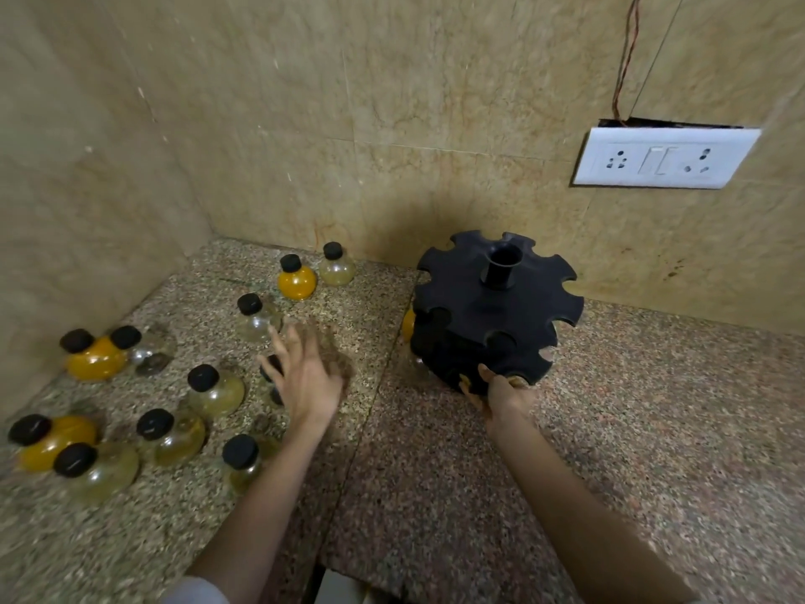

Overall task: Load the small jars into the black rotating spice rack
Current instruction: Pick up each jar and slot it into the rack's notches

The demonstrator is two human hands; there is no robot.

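The black rotating spice rack (496, 311) stands on the counter by the back wall; its top-tier slots look empty. An orange jar (408, 325) shows at its left side in the lower tier. My right hand (501, 392) grips the rack's lower front edge, with yellowish glass visible beside the fingers. Several small round glass jars with black caps stand on the left of the counter, some orange-filled (297, 282), some clear (255, 319). My left hand (307, 377) hovers with fingers spread over a partly hidden jar (271, 367); the hand is blurred.
The speckled stone counter (435, 473) sits in a corner of tiled walls at the left and back. A white socket plate (664, 156) hangs on the back wall at the right, with wires above it. More jars (93, 359) crowd the left wall.
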